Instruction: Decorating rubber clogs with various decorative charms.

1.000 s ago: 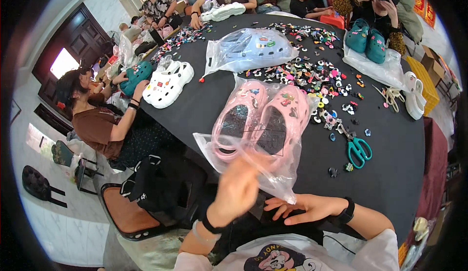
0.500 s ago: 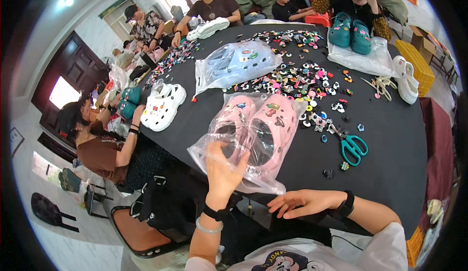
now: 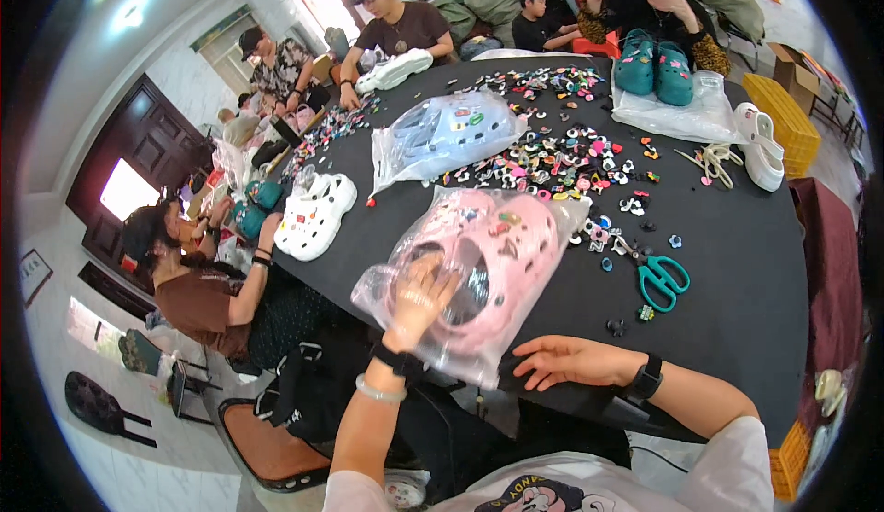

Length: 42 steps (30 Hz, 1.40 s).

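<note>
A pair of pink clogs with small charms lies in a clear plastic bag near the table's front edge. My left hand lies over the clogs' heel openings, its fingers stretched out. Plastic glints across its back, so it seems to be inside the bag. My right hand rests by the table edge, right of the bag's lower corner, with fingers loosely apart and nothing in them. Beyond the pink pair sits a bag of light blue clogs.
Loose charms lie scattered mid-table. Teal-handled scissors are at right. White clogs stand at left, teal clogs on plastic at the far right. A co-worker sits at left; others work across the table.
My left hand has slid forward over the clogs and flattened, while the bag's lower edge has shifted slightly toward me. My right hand stays nearly in place, its fingers a little more spread.
</note>
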{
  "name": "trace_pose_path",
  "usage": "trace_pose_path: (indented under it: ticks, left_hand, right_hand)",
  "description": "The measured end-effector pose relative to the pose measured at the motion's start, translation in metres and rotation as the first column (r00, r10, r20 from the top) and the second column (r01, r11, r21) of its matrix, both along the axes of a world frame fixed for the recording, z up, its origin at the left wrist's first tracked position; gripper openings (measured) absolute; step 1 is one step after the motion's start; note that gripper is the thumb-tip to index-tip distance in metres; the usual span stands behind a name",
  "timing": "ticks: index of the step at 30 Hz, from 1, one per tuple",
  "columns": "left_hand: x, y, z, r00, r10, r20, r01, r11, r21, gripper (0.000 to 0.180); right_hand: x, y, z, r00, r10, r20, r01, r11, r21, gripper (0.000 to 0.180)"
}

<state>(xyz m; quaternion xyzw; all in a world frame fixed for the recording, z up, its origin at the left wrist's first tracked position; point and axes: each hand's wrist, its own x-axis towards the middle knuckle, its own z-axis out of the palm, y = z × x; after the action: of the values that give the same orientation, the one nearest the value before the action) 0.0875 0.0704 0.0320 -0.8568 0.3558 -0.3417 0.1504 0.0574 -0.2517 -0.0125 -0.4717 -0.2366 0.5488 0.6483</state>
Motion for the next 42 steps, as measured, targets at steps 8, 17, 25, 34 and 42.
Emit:
trace_pose_path:
  ticks: [8,17,25,34,42]
  left_hand:
    - [-0.052,-0.023,0.021,0.711,-0.207,-0.672,-0.573,0.385,-0.724,0.033]
    - [-0.022,-0.02,-0.01,0.756,-0.019,-0.654,-0.471,0.679,-0.563,0.043]
    - [-0.014,-0.054,0.027,0.7,-0.174,-0.692,-0.46,0.632,-0.624,0.023]
    - [-0.106,-0.078,0.075,0.719,-0.453,-0.527,-0.54,0.113,-0.834,0.035]
    - [-0.143,-0.084,0.055,0.568,-0.645,-0.511,-0.493,0.23,-0.839,0.041]
  right_hand:
    - [0.01,-0.009,-0.03,0.735,-0.161,-0.658,0.386,0.898,0.21,0.039]
    - [0.005,0.008,-0.013,0.835,-0.264,-0.483,0.311,0.95,0.019,0.04]
    - [-0.001,0.003,-0.015,0.903,-0.27,-0.335,0.277,0.96,-0.026,0.032]
    - [0.007,-0.002,-0.024,0.832,-0.243,-0.498,0.333,0.938,0.098,0.047]
    - [0.011,-0.013,0.021,0.894,-0.329,-0.304,0.389,0.907,0.162,0.052]
